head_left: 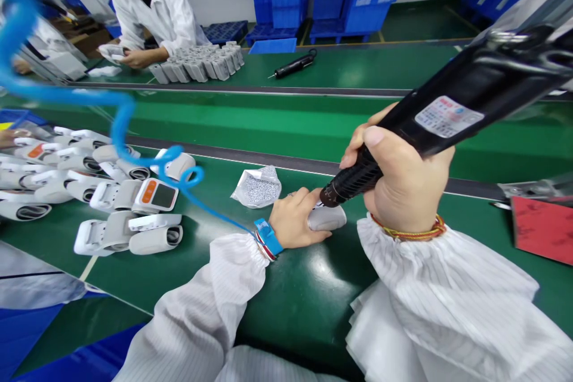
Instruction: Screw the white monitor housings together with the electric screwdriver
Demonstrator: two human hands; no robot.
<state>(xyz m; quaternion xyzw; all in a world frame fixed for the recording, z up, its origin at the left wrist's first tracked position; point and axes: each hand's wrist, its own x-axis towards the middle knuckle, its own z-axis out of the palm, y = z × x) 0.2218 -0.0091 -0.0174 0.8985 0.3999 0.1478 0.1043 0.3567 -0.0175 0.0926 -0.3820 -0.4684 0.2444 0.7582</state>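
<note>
My right hand (403, 182) is wrapped round a black electric screwdriver (447, 110), whose tip points down onto a small grey-white device housing (329, 219) on the green table. My left hand (293, 219) holds that housing flat against the table, fingers closed over its left side. A blue wrist strap (268, 237) sits on my left wrist, with a coiled blue cord (120, 125) running up to the left.
Several white monitor units (129, 203) lie in a pile at left. A small bag of screws (258, 187) rests just behind my left hand. A red mat (541, 227) sits at right. Across the belt, a person in white handles grey parts (201, 62); another screwdriver (293, 64) lies there.
</note>
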